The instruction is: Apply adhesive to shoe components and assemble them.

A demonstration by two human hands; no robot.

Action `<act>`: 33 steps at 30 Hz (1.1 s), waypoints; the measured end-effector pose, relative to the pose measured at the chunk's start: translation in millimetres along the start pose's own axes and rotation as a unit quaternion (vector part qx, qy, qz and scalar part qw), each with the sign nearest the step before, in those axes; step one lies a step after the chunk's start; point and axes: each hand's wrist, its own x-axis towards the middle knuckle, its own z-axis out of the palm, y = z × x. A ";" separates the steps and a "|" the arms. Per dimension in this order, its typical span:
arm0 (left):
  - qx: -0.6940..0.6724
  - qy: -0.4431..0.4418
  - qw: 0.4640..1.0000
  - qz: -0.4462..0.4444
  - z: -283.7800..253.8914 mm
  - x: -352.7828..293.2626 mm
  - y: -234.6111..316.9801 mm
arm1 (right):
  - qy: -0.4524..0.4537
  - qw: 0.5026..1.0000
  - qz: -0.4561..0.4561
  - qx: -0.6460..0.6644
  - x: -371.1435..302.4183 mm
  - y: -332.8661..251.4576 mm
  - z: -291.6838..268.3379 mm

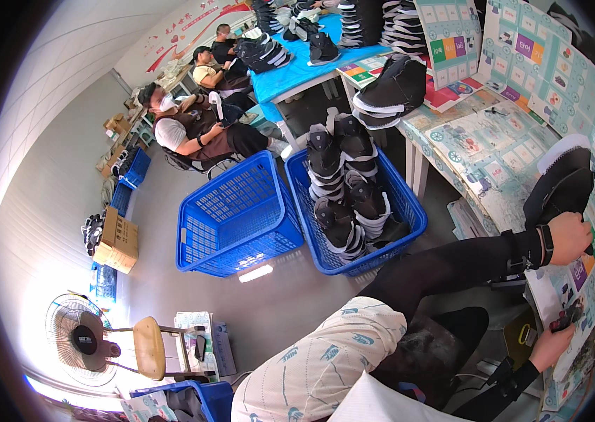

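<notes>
At the right side, my left hand (570, 239), with a dark watch on its wrist, is closed on the lower end of a black shoe upper (557, 186) with a white edge. The upper stands raised over the worktable (466, 144), which is covered in printed sheets. Lower down by the table's near edge, my right hand (550, 347) is closed around a small dark object (564, 318) whose kind I cannot make out. Both forearms wear black sleeves. A stack of black uppers (392, 91) lies at the table's far left corner.
A blue crate (410, 235) beside the table holds stacked black-and-white uppers; another blue crate (241, 211) stands left of it. Farther off, several people sit working by a blue-covered table (276, 83). A fan (83, 340), a wooden-backed chair (148, 348) and a cardboard box (117, 240) stand left.
</notes>
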 end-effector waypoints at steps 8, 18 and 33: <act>-0.004 -0.001 1.000 -0.009 -2.6 -0.5 1.2 | 0.008 1.000 -0.001 -0.002 0.4 0.8 1.2; -0.009 0.003 1.000 -0.009 -4.5 -0.7 2.4 | -0.003 1.000 -0.001 -0.006 1.1 1.9 0.4; -0.008 0.000 1.000 -0.011 -1.9 -0.9 2.6 | -0.005 1.000 0.000 -0.004 -0.2 -2.4 -3.3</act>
